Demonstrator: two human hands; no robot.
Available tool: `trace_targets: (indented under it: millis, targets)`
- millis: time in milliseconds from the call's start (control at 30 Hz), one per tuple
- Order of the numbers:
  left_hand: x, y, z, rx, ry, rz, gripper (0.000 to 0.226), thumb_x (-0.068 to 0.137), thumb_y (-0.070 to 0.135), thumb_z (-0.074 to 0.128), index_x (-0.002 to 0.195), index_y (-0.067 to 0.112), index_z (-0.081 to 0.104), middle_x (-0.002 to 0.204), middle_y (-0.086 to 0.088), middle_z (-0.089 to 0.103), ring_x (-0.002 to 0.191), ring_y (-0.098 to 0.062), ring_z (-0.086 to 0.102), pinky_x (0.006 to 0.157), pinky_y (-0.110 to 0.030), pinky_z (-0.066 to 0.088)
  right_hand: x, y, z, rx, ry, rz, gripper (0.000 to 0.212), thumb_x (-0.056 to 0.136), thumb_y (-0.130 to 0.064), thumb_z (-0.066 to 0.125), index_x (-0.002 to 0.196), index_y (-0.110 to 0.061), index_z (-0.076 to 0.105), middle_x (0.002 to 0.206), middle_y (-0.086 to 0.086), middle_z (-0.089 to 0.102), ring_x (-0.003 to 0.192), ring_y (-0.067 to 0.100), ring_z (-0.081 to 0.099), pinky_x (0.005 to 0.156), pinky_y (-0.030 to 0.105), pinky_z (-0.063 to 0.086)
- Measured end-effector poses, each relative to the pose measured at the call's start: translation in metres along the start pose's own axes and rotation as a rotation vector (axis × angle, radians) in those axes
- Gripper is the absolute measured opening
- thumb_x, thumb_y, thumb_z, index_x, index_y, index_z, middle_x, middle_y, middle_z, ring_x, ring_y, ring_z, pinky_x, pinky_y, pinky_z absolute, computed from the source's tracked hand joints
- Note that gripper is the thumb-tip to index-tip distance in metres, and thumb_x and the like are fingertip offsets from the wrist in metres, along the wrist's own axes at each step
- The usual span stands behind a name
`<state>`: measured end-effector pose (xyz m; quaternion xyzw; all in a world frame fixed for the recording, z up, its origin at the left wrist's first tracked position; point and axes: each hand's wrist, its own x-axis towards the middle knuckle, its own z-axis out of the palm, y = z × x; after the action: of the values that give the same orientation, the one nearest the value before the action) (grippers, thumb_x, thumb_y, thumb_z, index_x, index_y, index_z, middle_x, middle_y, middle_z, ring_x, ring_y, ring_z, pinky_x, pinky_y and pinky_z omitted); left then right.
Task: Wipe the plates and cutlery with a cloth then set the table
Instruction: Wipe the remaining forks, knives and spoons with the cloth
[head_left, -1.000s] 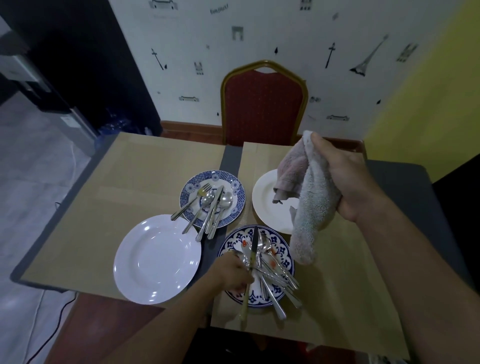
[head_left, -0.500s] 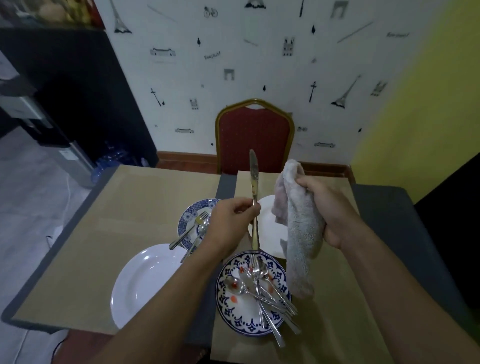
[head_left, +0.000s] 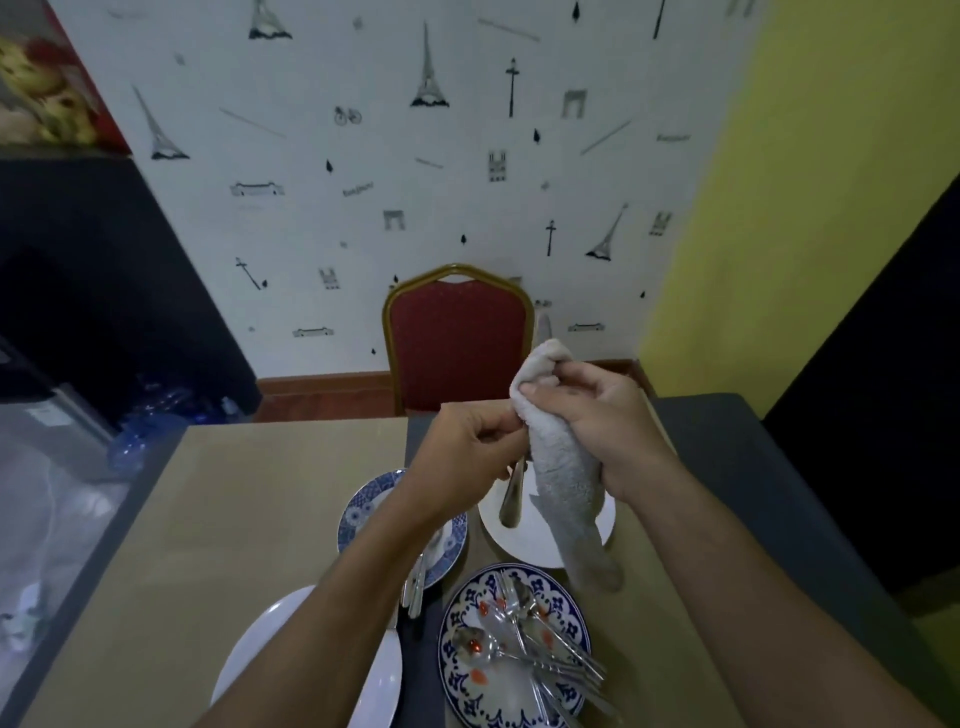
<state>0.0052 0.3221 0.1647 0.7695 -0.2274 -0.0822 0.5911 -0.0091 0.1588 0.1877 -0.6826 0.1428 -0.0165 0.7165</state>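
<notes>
Gripping a knife (head_left: 511, 499) at mid-frame, the left hand (head_left: 465, 457) has its fingers curled tight and pinches the metal above the smooth, rounded handle; the handle hangs down over the far white plate (head_left: 506, 545). The right hand (head_left: 605, 426) has fingers and thumb closed round a cloth (head_left: 563, 483); the cloth is pale, nubbly towelling, bunched about the blade at the top and trailing in a limp tapering tail toward the lower centre of the frame; a thin pale tip shows just above the bunched top.

Four round plates sit on the table (head_left: 753, 467), which is dark-edged and laid with flat tan paper (head_left: 234, 519); the far white plate is glossy and plain, partly hidden behind the cloth; a small patterned plate (head_left: 358, 514), blue-rimmed, lies left of it under the left forearm and carries cutlery (head_left: 415, 587); a large patterned plate (head_left: 457, 680) at lower centre holds a heap of soiled cutlery (head_left: 524, 639) among red specks; a near white plate (head_left: 265, 618) lies at lower left, cut by the frame edge.

A broad band of paper runs from the plates to the table's left edge; a narrower band runs down the right. A red padded chair (head_left: 457, 343) with a gold frame stands at the far edge.
</notes>
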Motion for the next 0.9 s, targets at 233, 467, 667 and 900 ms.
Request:
trace_targets:
  millis: [233,467,667,900]
  targets:
    - [0.001,-0.002,-0.017,0.01,-0.078,0.01,0.015,0.095,0.012,0.068,0.091,0.002,0.078,0.078,-0.018,0.07,0.06,-0.026,0.058,0.059,-0.039,0.056,0.014,-0.014,0.026,0.112,0.276,-0.077,0.013,0.094,-0.02,0.077,0.092,-0.032,0.071,0.087,-0.007,0.078,0.08,0.005,0.076,0.073,0.023,0.058]
    - [0.005,-0.004,-0.032,-0.018,-0.067,0.015,0.014,0.093,0.013,0.071,0.086,0.004,0.08,0.071,-0.019,0.072,0.06,-0.019,0.063,0.061,-0.039,0.055,0.003,-0.012,0.032,0.003,0.199,-0.005,0.021,0.101,-0.036,0.067,0.098,-0.017,0.076,0.084,0.003,0.081,0.082,0.015,0.079,0.081,0.036,0.062]
    - [-0.005,-0.013,-0.027,-0.098,-0.117,-0.042,0.017,0.096,0.009,0.065,0.092,-0.002,0.078,0.076,-0.016,0.073,0.061,-0.009,0.064,0.062,-0.023,0.055,-0.012,-0.024,0.024,-0.025,0.001,0.078,0.016,0.093,-0.017,0.077,0.104,-0.007,0.072,0.085,0.018,0.079,0.068,0.033,0.076,0.065,0.038,0.063]
    - [-0.002,-0.012,-0.03,-0.218,-0.082,-0.077,0.016,0.096,0.011,0.067,0.101,0.003,0.079,0.085,-0.016,0.076,0.064,-0.009,0.063,0.062,-0.025,0.052,-0.022,-0.016,0.03,-0.011,0.034,0.058,0.015,0.096,-0.017,0.075,0.107,-0.007,0.073,0.085,0.015,0.079,0.069,0.023,0.076,0.062,0.031,0.062]
